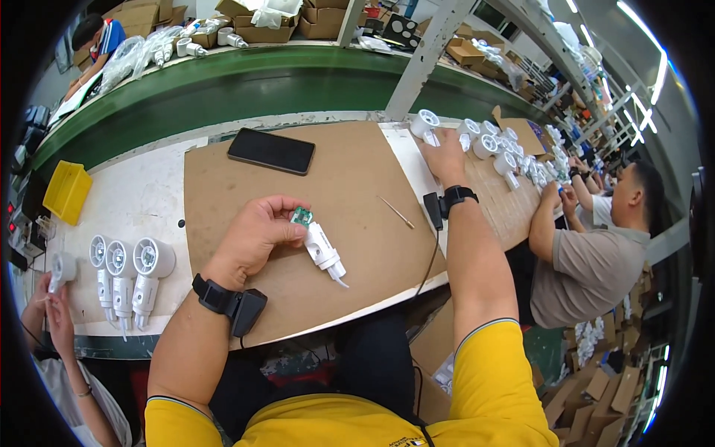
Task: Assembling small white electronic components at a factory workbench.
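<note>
My left hand (257,232) is closed, with thumb and fingers pinching a small green circuit board (302,216). The board sits at the upper end of a white plastic handle (322,249), which slants down to the right and ends in a short white cord. To the far right, my right hand (445,158) closes at the handle of a white round-headed unit (424,122); its fingertips are partly hidden. Several similar white units (485,145) stand just right of that hand. Both of my wrists wear black straps with small boxes.
A black phone (271,151) and a thin screwdriver (396,212) lie on the brown board (216,194). Three white round-headed units (119,261) stand left, below a yellow bin (67,192). A grey post (428,56) rises beyond the table. Co-workers sit on both sides.
</note>
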Demonstrator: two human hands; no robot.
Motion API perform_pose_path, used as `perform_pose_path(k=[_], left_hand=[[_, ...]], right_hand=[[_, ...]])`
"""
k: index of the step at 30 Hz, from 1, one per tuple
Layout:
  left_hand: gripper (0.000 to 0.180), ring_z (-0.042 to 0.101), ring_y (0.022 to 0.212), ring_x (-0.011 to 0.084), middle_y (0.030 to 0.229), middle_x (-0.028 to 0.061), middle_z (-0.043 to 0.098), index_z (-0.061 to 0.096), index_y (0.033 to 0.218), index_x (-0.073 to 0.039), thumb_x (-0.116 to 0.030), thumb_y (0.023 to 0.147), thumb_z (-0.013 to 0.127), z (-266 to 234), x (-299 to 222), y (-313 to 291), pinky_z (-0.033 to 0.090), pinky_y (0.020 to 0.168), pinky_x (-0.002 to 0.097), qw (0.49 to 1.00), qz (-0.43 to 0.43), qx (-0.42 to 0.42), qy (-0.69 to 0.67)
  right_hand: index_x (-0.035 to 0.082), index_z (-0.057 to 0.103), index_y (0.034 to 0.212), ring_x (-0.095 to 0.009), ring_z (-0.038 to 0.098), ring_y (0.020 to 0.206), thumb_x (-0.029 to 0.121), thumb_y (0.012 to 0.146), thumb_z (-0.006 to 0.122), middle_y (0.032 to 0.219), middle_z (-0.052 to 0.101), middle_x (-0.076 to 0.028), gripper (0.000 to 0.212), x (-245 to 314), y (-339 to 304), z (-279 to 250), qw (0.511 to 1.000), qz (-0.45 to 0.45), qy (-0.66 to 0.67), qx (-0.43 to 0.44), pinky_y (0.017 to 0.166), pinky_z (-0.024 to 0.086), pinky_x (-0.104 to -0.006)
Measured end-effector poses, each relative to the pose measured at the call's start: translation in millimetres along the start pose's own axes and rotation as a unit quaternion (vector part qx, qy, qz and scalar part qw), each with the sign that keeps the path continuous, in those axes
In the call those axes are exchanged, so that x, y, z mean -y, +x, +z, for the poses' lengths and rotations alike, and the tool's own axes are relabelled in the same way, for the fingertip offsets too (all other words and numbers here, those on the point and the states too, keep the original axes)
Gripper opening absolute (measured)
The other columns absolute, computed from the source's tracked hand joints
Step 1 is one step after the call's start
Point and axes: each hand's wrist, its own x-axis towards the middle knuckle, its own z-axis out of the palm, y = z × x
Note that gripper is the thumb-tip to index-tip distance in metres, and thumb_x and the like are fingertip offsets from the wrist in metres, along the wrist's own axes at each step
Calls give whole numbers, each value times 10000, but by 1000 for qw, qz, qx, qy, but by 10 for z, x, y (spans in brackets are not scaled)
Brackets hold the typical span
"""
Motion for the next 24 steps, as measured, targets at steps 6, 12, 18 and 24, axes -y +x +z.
perform_pose_path(k=[6, 12, 18, 24], left_hand=[[416, 725, 910, 193, 1042, 120, 711, 594, 1266, 53, 99, 860, 670, 1, 4, -32, 605, 835, 307, 999, 0, 30, -36], [419, 719, 923, 175, 1065, 116, 712, 603, 1268, 50, 102, 859, 674, 29, -7, -26, 595, 851, 290, 999, 20, 28, 14], [372, 685, 932, 117, 1063, 69, 715, 661, 1204, 31, 95, 840, 698, 7, 15, -62, 566, 867, 245, 987, 102, 55, 110], [351, 669, 941, 106, 1062, 50, 715, 680, 1169, 22, 81, 824, 717, -50, 18, -86, 552, 884, 245, 983, 131, 75, 101]], right_hand=[[-28, 712, 992, -320, 706, 918, 285, 782, 768, 985, 728, -208, 381, 66, 46, -5, 995, 23, -14, 96, 816, 548, -378], [-20, 701, 826, -215, 671, 677, 250, 785, 781, 738, 707, -138, 285, 819, -734, -695, 980, 42, 161, 112, 641, 517, -346], [-13, 672, 792, -224, 647, 629, 215, 808, 770, 687, 665, -153, 248, 1205, -1877, -1041, 978, -7, 178, 109, 603, 500, -339], [-8, 683, 859, -224, 653, 631, 199, 834, 766, 713, 675, -161, 224, 1508, -2161, -1197, 975, -70, 153, 142, 616, 512, -334]])
